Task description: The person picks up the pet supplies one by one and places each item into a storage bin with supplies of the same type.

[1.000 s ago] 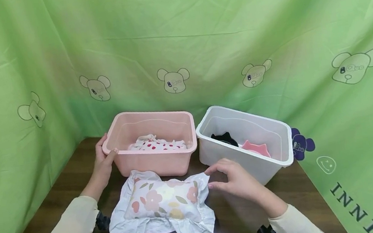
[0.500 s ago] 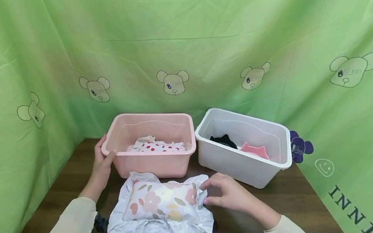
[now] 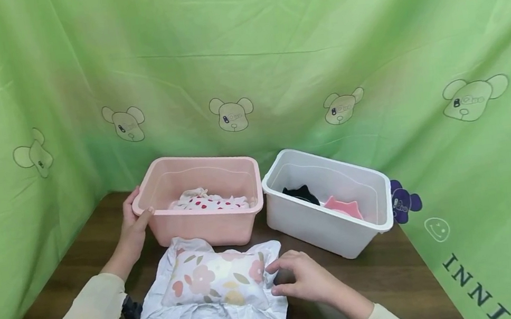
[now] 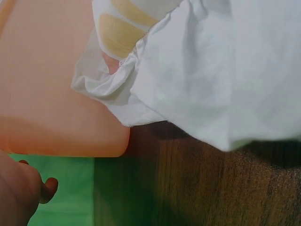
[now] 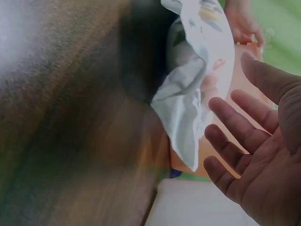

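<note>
My left hand [image 3: 131,232] grips the left front corner of a pink plastic bin [image 3: 206,228], thumb over the front rim and fingers along the side. Inside that bin lies a white frilled fabric item with red dots [image 3: 208,202]. A small floral pillow [image 3: 213,279] with a white ruffled edge lies on the table against the bin's front. My right hand [image 3: 305,279] reaches to the pillow's right ruffle, thumb and fingers parted. In the right wrist view the fingers [image 5: 235,120] are spread beside the pillow, palm facing it, with nothing held.
A white bin [image 3: 321,228] stands right of the pink one, holding a black piece [image 3: 303,195] and a pink piece [image 3: 343,206], both with pointed edges. Green printed curtain [image 3: 272,61] hangs behind and at both sides of the brown wooden table [image 3: 395,280].
My right hand has come down and left, from the pillow's upper right corner to its right side. The left hand keeps its grip on the pink bin; the head view shifts slightly.
</note>
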### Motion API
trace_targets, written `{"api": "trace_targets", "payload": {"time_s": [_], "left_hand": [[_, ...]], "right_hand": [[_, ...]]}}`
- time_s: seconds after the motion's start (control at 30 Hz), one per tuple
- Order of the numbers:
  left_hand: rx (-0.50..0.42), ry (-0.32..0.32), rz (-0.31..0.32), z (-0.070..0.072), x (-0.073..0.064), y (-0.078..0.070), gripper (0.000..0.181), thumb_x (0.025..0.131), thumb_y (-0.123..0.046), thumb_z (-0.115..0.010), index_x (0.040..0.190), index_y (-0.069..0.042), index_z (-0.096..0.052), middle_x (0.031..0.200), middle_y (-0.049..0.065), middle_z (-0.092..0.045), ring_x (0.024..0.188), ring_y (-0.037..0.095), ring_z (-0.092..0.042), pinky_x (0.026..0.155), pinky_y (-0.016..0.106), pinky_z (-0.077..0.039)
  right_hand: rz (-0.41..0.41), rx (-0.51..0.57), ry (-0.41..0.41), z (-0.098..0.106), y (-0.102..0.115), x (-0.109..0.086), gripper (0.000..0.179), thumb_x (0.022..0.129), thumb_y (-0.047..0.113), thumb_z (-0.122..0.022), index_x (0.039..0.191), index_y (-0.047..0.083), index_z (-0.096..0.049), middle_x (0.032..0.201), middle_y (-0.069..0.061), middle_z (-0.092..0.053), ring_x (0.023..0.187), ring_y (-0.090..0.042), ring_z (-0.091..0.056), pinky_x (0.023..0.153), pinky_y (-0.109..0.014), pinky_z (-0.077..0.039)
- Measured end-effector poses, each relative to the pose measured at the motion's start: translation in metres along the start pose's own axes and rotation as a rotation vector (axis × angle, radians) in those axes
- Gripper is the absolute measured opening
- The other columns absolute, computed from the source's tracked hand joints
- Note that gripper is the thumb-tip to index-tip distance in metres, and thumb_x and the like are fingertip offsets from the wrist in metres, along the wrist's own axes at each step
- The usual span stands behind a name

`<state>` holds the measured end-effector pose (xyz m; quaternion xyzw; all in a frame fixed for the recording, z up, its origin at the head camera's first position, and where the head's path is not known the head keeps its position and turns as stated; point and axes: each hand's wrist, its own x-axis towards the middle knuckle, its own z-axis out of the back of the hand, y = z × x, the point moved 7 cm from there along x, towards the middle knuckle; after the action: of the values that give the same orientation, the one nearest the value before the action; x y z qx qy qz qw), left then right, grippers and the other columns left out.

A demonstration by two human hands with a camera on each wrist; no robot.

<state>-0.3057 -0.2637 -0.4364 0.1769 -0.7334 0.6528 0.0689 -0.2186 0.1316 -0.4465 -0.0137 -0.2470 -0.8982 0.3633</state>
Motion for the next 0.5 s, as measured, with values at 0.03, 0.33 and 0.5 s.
{"api": "trace_targets", "payload": {"time_s": [0.03, 0.33, 0.5], "left_hand": [[-0.001, -0.001, 0.0, 0.0, -0.001, 0.0, 0.065, 0.103, 0.001, -0.049, 0.159, -0.004, -0.016, 0.17, 0.012, -0.014, 0.15, 0.027, -0.026, 0.11, 0.01, -0.03], [0.045, 0.019, 0.024, 0.001, -0.003, 0.002, 0.065, 0.105, -0.005, -0.049, 0.16, -0.008, -0.014, 0.17, 0.011, -0.014, 0.151, 0.03, -0.023, 0.107, 0.007, -0.03], [0.049, 0.022, 0.025, 0.001, -0.002, 0.003, 0.066, 0.105, -0.006, -0.049, 0.16, -0.008, -0.013, 0.17, 0.011, -0.014, 0.152, 0.032, -0.022, 0.107, 0.007, -0.03]], "right_hand": [[-0.001, -0.003, 0.003, -0.002, 0.001, 0.0, 0.038, 0.082, 0.038, -0.085, 0.115, 0.023, -0.076, 0.108, 0.016, -0.07, 0.105, -0.009, -0.059, 0.093, -0.038, -0.047], [-0.04, -0.014, 0.034, -0.018, 0.003, -0.001, 0.047, 0.08, 0.044, -0.086, 0.121, 0.024, -0.074, 0.114, 0.014, -0.071, 0.107, -0.011, -0.059, 0.094, -0.041, -0.046], [-0.059, -0.036, 0.01, -0.02, 0.003, 0.002, 0.056, 0.077, 0.046, -0.087, 0.125, 0.023, -0.073, 0.115, 0.009, -0.073, 0.106, -0.012, -0.059, 0.094, -0.043, -0.045]]}}
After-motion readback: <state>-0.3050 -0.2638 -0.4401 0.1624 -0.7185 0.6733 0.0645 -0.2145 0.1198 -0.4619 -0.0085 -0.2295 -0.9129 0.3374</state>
